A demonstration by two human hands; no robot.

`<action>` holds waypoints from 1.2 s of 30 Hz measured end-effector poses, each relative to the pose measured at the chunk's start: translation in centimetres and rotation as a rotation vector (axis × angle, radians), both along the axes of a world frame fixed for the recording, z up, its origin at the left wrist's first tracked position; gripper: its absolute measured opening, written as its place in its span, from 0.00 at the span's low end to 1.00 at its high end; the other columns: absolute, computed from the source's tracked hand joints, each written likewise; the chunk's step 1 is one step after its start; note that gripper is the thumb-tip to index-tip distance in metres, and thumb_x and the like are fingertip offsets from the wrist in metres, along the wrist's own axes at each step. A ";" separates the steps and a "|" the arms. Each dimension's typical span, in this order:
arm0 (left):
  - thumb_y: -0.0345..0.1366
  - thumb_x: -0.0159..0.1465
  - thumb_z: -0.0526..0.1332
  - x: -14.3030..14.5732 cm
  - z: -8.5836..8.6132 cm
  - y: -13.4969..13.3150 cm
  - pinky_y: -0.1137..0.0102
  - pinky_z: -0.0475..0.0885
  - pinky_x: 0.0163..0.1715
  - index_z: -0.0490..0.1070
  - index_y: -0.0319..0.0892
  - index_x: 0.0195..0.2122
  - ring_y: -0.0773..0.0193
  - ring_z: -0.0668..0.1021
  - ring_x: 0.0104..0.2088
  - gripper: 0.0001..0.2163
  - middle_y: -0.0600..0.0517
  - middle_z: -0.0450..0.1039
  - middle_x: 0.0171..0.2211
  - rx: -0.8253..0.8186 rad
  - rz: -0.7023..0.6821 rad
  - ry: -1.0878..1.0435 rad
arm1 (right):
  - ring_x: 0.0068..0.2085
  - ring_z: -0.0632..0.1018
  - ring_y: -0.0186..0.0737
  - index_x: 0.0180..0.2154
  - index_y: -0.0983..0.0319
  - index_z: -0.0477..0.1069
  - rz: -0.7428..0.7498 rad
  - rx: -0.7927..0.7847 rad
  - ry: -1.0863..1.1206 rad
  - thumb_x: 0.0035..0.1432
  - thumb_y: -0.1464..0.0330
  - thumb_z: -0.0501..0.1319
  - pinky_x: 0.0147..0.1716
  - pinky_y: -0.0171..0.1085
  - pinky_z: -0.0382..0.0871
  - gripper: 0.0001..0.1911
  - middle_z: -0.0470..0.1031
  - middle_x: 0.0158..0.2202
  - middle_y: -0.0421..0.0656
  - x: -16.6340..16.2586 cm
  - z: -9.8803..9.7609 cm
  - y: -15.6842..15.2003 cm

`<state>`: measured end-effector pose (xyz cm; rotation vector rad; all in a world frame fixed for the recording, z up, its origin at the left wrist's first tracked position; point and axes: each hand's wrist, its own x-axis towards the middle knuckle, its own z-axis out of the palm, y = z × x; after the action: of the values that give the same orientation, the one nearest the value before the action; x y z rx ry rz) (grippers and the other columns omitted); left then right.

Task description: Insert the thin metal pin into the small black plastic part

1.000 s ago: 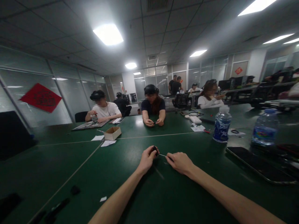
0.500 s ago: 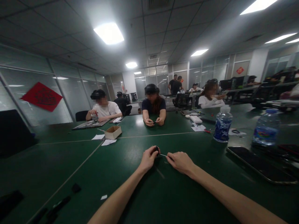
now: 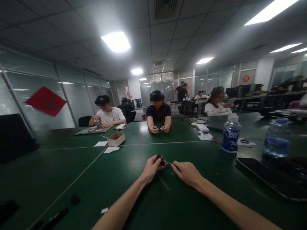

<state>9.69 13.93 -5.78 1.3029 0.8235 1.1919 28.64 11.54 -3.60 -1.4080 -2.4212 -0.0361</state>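
Observation:
Over the green table point(image 3: 134, 166), my left hand point(image 3: 150, 169) is closed on a small black part point(image 3: 161, 159), held between thumb and fingers. What kind of part it is, I cannot make out. My right hand point(image 3: 188, 173) is wrapped round the handle of a screwdriver, mostly hidden in the fingers. The thin metal shaft of the screwdriver point(image 3: 169, 163) points left and meets the black part, or comes very close to it.
A phone point(image 3: 268, 177) and two plastic bottles, a blue-labelled bottle point(image 3: 230, 135) and a blue-capped bottle point(image 3: 277, 140), stand to the right. A small cardboard box point(image 3: 116, 140) sits beyond my left hand. Dark pieces point(image 3: 75, 199) lie at lower left. A co-worker point(image 3: 158, 111) sits opposite.
The view has tilted up slightly, so things sit lower in it. In my left hand the black part has turned and shows more. The screwdriver still points at it.

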 end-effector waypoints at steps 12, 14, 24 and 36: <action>0.30 0.52 0.61 -0.1 -0.2 0.3 0.73 0.66 0.30 0.60 0.39 0.43 0.66 0.76 0.29 0.17 0.44 0.74 0.39 -0.079 0.104 -0.074 | 0.29 0.75 0.36 0.38 0.59 0.69 -0.008 -0.078 0.153 0.66 0.61 0.44 0.29 0.32 0.65 0.17 0.75 0.29 0.41 0.1 0.1 0.0; 0.29 0.51 0.60 -0.1 -0.2 0.3 0.73 0.66 0.30 0.60 0.40 0.41 0.67 0.75 0.30 0.16 0.45 0.73 0.40 -0.065 0.118 -0.066 | 0.29 0.76 0.36 0.38 0.59 0.69 -0.012 -0.075 0.143 0.65 0.61 0.44 0.30 0.32 0.65 0.17 0.75 0.29 0.41 0.1 0.1 0.1; 0.34 0.52 0.59 0.0 0.8 -0.3 0.74 0.63 0.29 0.68 0.38 0.42 0.69 0.70 0.27 0.15 0.51 0.70 0.31 0.036 0.152 0.108 | 0.28 0.76 0.36 0.38 0.59 0.69 -0.015 -0.031 0.176 0.66 0.62 0.44 0.27 0.31 0.64 0.17 0.75 0.29 0.41 0.2 0.0 0.1; 0.45 0.52 0.65 0.0 0.5 -0.1 0.72 0.66 0.33 0.72 0.37 0.38 0.65 0.72 0.31 0.17 0.48 0.72 0.32 0.077 0.193 0.052 | 0.29 0.76 0.35 0.37 0.58 0.69 -0.044 -0.021 0.100 0.66 0.63 0.44 0.27 0.30 0.64 0.17 0.76 0.29 0.41 0.1 0.2 0.0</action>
<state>9.64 13.85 -5.24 1.3445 0.9668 1.3577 28.75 11.53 -3.44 -1.4371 -2.3161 0.0484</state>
